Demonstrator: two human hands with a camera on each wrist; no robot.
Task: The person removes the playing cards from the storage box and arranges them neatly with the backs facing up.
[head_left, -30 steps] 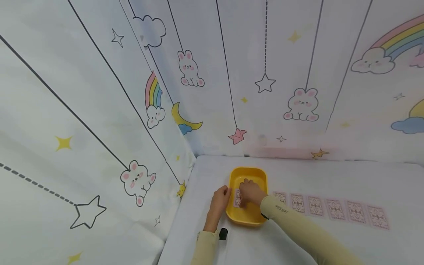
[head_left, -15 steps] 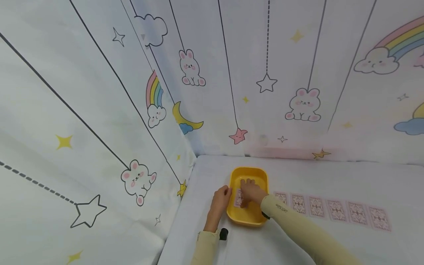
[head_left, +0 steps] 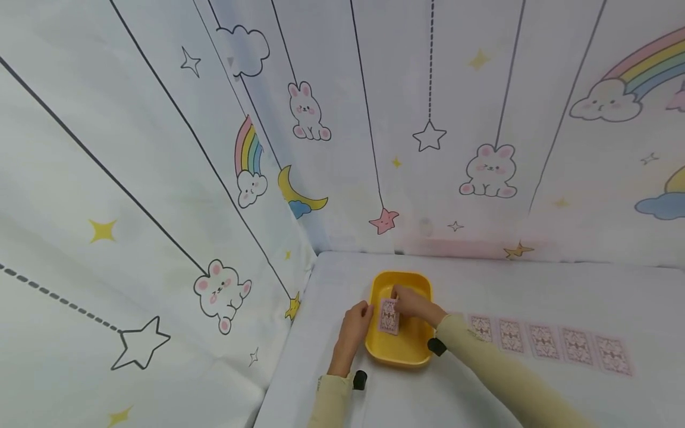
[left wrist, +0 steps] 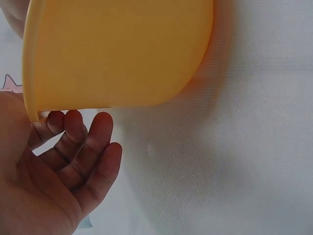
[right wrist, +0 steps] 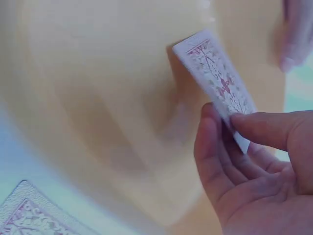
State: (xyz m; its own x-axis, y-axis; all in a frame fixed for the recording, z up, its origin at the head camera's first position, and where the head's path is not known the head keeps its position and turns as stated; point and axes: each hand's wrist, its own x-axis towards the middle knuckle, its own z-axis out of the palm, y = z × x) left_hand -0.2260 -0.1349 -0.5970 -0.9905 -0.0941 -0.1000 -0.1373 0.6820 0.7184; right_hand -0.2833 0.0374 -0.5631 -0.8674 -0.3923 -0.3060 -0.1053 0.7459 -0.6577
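Note:
My left hand (head_left: 355, 328) holds the left rim of a yellow plastic tray (head_left: 397, 358). In the left wrist view its curled fingers (left wrist: 95, 144) meet the outer side of the tray wall (left wrist: 122, 54). Inside the tray, my right hand (head_left: 416, 303) pinches a playing card (head_left: 389, 318) with a pink and white patterned back. The right wrist view shows the card (right wrist: 220, 81) tilted, its lower end between the thumb (right wrist: 266, 128) and the fingers. Its face is turned away.
Several matching cards (head_left: 543, 340) lie in a row on the white cloth (head_left: 514, 285) to the right of the tray; the right sleeve (head_left: 481, 356) covers part of the row. White curtains (head_left: 342, 178) with printed drawings stand behind and at the left.
My right hand has shifted slightly right and turned, and more of the card it pinches now shows. The left hand keeps its place on the tray rim.

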